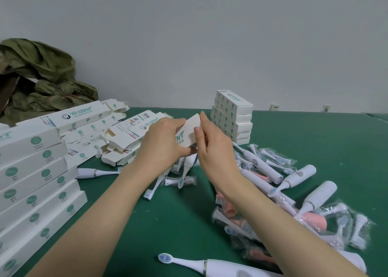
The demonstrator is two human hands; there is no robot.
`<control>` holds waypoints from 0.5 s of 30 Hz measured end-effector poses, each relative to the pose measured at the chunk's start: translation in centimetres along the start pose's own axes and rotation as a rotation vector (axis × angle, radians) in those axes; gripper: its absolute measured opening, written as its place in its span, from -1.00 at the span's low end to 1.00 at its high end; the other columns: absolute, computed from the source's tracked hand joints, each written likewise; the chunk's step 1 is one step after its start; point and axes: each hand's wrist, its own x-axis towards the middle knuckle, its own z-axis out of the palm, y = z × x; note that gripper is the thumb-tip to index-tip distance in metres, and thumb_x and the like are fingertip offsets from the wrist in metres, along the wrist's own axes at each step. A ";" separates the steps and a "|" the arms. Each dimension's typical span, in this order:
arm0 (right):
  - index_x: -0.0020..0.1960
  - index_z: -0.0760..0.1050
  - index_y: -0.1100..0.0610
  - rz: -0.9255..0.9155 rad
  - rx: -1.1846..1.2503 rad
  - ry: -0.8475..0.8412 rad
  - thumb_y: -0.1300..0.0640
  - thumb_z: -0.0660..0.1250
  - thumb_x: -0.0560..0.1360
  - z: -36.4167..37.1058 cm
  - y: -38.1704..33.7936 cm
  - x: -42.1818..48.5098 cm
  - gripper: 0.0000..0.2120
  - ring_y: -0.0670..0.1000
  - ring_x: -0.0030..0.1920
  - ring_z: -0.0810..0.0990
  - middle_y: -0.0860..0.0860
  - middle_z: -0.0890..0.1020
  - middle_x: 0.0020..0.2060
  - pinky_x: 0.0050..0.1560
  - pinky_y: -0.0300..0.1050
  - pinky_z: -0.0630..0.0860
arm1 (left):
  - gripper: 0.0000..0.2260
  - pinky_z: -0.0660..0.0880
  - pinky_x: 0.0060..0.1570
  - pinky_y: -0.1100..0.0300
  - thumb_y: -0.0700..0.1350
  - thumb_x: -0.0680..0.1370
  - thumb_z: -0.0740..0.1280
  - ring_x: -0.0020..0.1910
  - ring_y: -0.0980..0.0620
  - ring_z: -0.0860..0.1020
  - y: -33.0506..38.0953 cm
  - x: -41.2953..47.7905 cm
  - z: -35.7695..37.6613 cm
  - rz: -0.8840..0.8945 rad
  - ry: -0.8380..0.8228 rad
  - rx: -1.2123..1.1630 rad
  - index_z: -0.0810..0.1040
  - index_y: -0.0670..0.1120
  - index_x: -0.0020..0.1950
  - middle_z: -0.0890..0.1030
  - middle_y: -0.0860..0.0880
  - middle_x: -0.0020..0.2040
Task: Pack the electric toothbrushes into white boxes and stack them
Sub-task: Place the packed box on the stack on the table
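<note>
White cardboard end flap (pixel 194 122) pinched by right hand (pixel 214 148) fingers (pixel 202 117); left hand (pixel 163 142) wrapped round the toothbrush box (pixel 184 138), raised over the bench (pixel 168 224), long axis left-right. Loose electric toothbrushes (pixel 294 179) just nearward, heaped mostly right, closer to the right hand. Packed stack (pixel 233 119) beyond.

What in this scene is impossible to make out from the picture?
1. Head view: the inside of the white box; the left hand and right hand gripping it cover it.
2. Head view: the near toothbrush, its handle end cut off by the bottom edge.
3. Head view: small print on the far stack, too small.
4. Head view: whatever the green cloth covers.
</note>
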 end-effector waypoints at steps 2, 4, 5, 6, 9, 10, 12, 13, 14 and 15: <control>0.47 0.22 0.20 -0.019 -0.065 -0.053 0.14 0.11 0.62 -0.4 0.1 0.4 -0.57 0.08 0.29 0.40 0.11 0.46 0.30 0.16 -0.27 0.27 | -0.78 0.31 -0.31 0.09 0.10 0.33 0.36 -0.22 0.01 0.39 0.1 0.0 -0.4 0.018 -0.007 0.037 0.42 -0.01 -0.25 0.44 0.01 -0.28; 0.50 0.11 0.23 -0.098 -0.136 -0.160 0.16 0.19 0.58 -1.3 0.2 0.7 -0.46 0.09 0.40 0.26 0.13 0.30 0.42 0.31 -0.28 0.16 | -0.81 0.31 -0.28 0.11 0.07 0.34 0.36 -0.17 0.02 0.39 0.1 0.0 -0.7 0.035 -0.004 0.086 0.45 0.04 -0.15 0.41 0.05 -0.21; 0.53 0.02 0.21 -0.147 -0.170 -0.248 0.15 0.24 0.55 -1.8 0.3 0.7 -0.36 0.06 0.44 0.17 0.11 0.21 0.47 0.34 -0.30 0.08 | -0.74 0.35 -0.22 0.11 0.03 0.35 0.41 -0.12 0.03 0.40 0.0 0.0 -0.9 0.034 -0.020 0.119 0.51 0.03 0.00 0.42 0.05 -0.14; 0.54 -0.04 0.17 -0.196 -0.218 -0.331 0.14 0.30 0.51 -2.3 0.4 0.7 -0.26 0.04 0.44 0.12 0.08 0.15 0.48 0.35 -0.30 0.04 | -0.62 0.39 -0.16 0.10 0.00 0.35 0.46 -0.07 0.04 0.41 -0.2 0.0 -1.1 0.032 -0.047 0.146 0.51 0.02 0.14 0.43 0.06 -0.08; 0.53 0.09 0.10 -0.266 -0.390 -0.330 0.06 0.40 0.46 -2.9 0.7 0.9 -0.24 0.06 0.32 0.25 0.07 0.32 0.33 0.26 -0.18 0.26 | -0.49 0.44 -0.05 0.07 0.05 0.33 0.52 0.01 0.05 0.42 -0.5 0.1 -1.5 0.058 -0.117 0.203 0.48 0.02 0.23 0.49 0.06 0.02; 0.49 0.19 0.10 -0.253 -0.394 -0.285 0.04 0.42 0.44 -2.8 0.7 1.0 -0.29 0.06 0.26 0.30 0.07 0.37 0.25 0.19 -0.15 0.31 | -0.46 0.45 0.00 0.07 0.07 0.33 0.52 0.07 0.04 0.42 -0.5 0.0 -1.4 0.060 -0.113 0.221 0.45 0.03 0.26 0.50 0.05 0.08; 0.37 0.35 0.10 -0.195 -0.325 -0.203 0.04 0.46 0.38 -3.0 0.7 1.4 -0.38 0.03 0.17 0.36 0.04 0.42 0.13 0.07 -0.15 0.34 | -0.34 0.40 0.09 0.10 0.05 0.35 0.51 0.21 0.02 0.35 -0.5 0.0 -1.0 0.040 -0.028 0.200 0.35 0.03 0.39 0.43 0.03 0.24; 0.32 0.39 0.11 -0.153 -0.279 -0.149 0.05 0.47 0.35 -3.2 0.8 1.9 -0.41 0.00 0.14 0.37 0.01 0.43 0.08 0.03 -0.18 0.32 | -0.34 0.38 0.07 0.11 0.00 0.37 0.50 0.22 0.03 0.34 -0.6 -0.1 -0.8 0.010 0.050 0.152 0.32 0.03 0.41 0.39 0.03 0.26; 0.29 0.42 0.12 -0.108 -0.242 -0.076 0.07 0.48 0.32 -3.6 1.1 2.6 -0.43 -0.01 0.11 0.37 -0.01 0.42 0.04 0.00 -0.22 0.30 | -0.39 0.38 0.02 0.13 -0.04 0.40 0.48 0.16 0.04 0.36 -0.7 0.0 -0.6 -0.024 0.122 0.093 0.33 0.03 0.40 0.39 0.02 0.24; 0.26 0.43 0.13 -0.057 -0.215 0.015 0.09 0.49 0.31 -4.0 1.5 3.7 -0.45 -0.02 0.09 0.38 -0.02 0.42 0.02 -0.02 -0.25 0.27 | -0.48 0.38 -0.03 0.16 -0.08 0.43 0.44 0.08 0.07 0.40 -0.9 -0.1 -0.5 -0.061 0.158 0.046 0.37 0.02 0.35 0.42 0.02 0.21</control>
